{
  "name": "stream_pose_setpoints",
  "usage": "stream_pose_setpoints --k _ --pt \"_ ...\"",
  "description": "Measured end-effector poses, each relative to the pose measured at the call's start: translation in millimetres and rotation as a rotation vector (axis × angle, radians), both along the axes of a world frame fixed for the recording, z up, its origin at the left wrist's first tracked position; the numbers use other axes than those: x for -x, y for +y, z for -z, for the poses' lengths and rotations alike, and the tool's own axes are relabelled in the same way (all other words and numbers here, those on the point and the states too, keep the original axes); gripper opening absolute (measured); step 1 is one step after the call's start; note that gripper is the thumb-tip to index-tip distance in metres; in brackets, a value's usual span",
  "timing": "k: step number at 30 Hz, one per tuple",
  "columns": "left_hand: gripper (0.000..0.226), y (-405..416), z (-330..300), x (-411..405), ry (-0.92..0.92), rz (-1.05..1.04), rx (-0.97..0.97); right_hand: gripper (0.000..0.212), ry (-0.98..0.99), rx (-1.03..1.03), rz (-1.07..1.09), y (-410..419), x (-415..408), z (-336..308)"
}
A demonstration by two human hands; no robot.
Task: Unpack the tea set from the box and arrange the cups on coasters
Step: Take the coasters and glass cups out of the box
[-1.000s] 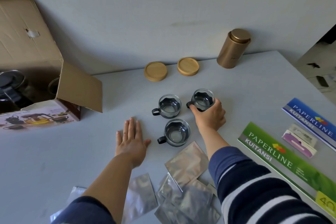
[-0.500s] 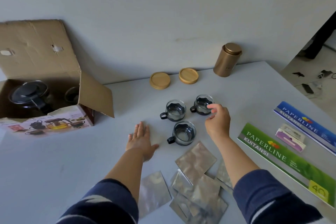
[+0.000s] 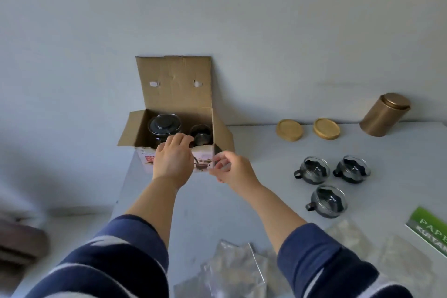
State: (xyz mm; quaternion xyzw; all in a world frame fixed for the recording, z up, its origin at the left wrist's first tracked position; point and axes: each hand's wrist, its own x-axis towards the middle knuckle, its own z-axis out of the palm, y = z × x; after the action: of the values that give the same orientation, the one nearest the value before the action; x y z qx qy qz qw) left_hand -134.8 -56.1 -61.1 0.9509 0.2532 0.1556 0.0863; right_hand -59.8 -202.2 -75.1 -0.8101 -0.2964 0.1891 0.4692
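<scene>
An open cardboard box [image 3: 174, 94] stands at the table's far left against the wall. Inside it sit a glass teapot with a black lid [image 3: 164, 126] and one more glass cup [image 3: 202, 134]. My left hand [image 3: 173, 157] reaches over the box's front edge, fingers bent toward the cup, holding nothing. My right hand [image 3: 232, 169] hovers by the box's front right corner, fingers loosely curled and empty. Three glass cups with black handles [image 3: 314, 169] [image 3: 352, 168] [image 3: 329, 201] stand on the table to the right. Two round wooden coasters [image 3: 289, 129] [image 3: 326, 128] lie behind them, bare.
A gold tin canister [image 3: 384, 113] stands at the back right by the wall. Clear plastic bags [image 3: 232, 268] lie at the table's near edge. A green paper pack [image 3: 430, 230] lies at the right. The table's left edge runs just under the box.
My right hand let go of the rear right cup and both hands moved left to the box. The view swung left, bringing the box to the middle.
</scene>
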Motion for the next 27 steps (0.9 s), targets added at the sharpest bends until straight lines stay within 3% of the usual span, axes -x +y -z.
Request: stream_pose_setpoints --k 7,11,16,27 --pt "0.049 79.7 7.3 20.4 0.083 -0.069 0.049 0.019 -0.322 0.056 0.069 86.7 -11.3 -6.7" --pt "0.060 106.5 13.2 11.9 0.228 -0.026 0.042 0.032 -0.491 0.320 0.113 121.6 -41.0 -4.3" --pt "0.061 115.5 26.8 10.5 0.242 -0.013 0.067 0.047 -0.422 0.764 0.008 152.2 -54.5 -7.6" --pt "0.059 114.3 37.1 5.6 0.123 -0.036 0.053 0.065 -0.556 1.101 0.011 184.9 -78.8 16.9"
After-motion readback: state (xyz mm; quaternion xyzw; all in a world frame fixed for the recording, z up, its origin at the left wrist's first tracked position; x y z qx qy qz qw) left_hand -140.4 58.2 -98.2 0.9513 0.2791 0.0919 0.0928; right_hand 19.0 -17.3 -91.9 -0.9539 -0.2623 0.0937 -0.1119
